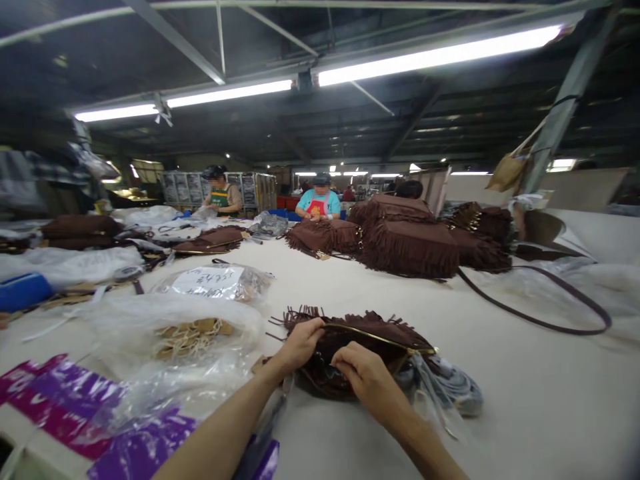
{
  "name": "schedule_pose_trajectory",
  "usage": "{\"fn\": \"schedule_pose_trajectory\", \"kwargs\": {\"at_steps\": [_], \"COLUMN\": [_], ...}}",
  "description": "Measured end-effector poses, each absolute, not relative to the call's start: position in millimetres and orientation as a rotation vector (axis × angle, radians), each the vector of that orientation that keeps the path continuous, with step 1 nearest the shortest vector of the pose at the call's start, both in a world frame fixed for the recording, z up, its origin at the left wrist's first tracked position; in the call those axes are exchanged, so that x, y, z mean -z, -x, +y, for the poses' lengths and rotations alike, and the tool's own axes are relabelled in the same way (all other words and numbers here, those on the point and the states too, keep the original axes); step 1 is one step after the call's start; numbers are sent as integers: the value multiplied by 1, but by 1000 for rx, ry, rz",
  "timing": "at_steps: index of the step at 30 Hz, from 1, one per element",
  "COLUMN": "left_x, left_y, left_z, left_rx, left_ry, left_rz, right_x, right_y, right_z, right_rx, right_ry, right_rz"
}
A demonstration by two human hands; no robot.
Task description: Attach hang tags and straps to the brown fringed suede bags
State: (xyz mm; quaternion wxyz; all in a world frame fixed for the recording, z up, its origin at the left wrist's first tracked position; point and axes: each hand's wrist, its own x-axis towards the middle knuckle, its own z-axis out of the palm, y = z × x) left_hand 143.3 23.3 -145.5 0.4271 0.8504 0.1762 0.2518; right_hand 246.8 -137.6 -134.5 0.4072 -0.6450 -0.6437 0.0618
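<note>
A dark brown fringed bag [370,325] lies on the pale table in front of me, its gold zipper [380,335] undone and its mouth gaping toward me. My left hand [301,343] grips the bag's rim at the left end of the opening. Over the opening is my right hand [367,373], its fingers curled and pinched together at the dark interior; whatever they hold is too small or hidden to name. Beside the bag's right end sits a bundle of grey straps in clear plastic [457,387].
Left of the bag are a clear plastic bag with tan tags and strings [193,337], purple packaging [145,447] and a labelled plastic package [215,283]. Brown fringed bags [405,240] are piled at the back, near a long strap [550,325]. Two co-workers [320,200] stand beyond.
</note>
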Motion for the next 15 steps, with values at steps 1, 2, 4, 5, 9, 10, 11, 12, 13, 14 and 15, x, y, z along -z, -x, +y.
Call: {"fn": "schedule_pose_trajectory", "kwargs": {"at_steps": [1,2,4,5,9,10,11,12,13,14,15], "left_x": [151,155,163,166,174,176,178,179,181,182,183], "left_y": [-145,-146,-150,-152,-158,-159,-159,-159,-160,-160,-160], "left_z": [25,27,32,34,39,39,40,40,40,41,41], "left_rx": [-639,-645,-639,-632,-618,-615,-613,-610,-607,-605,-604], "left_ry": [-2066,-2006,-1887,-1833,-1664,-1634,-1607,-1583,-1563,-1545,-1530], "left_rz": [447,452,453,452,449,448,445,441,436,433,431], "right_x": [145,155,171,176,183,184,184,184,184,184,184], "right_y": [-247,-248,-249,-250,-246,-244,-243,-241,-241,-240,-241], "right_z": [-131,-125,-117,-114,-106,-105,-105,-105,-105,-106,-107], "right_rx": [-170,-194,-245,-260,-262,-255,-249,-244,-241,-242,-240], "right_ry": [1659,1685,1718,1730,1730,1720,1710,1699,1686,1672,1659], "right_rz": [-1600,-1565,-1484,-1448,-1403,-1398,-1390,-1382,-1372,-1360,-1347]}}
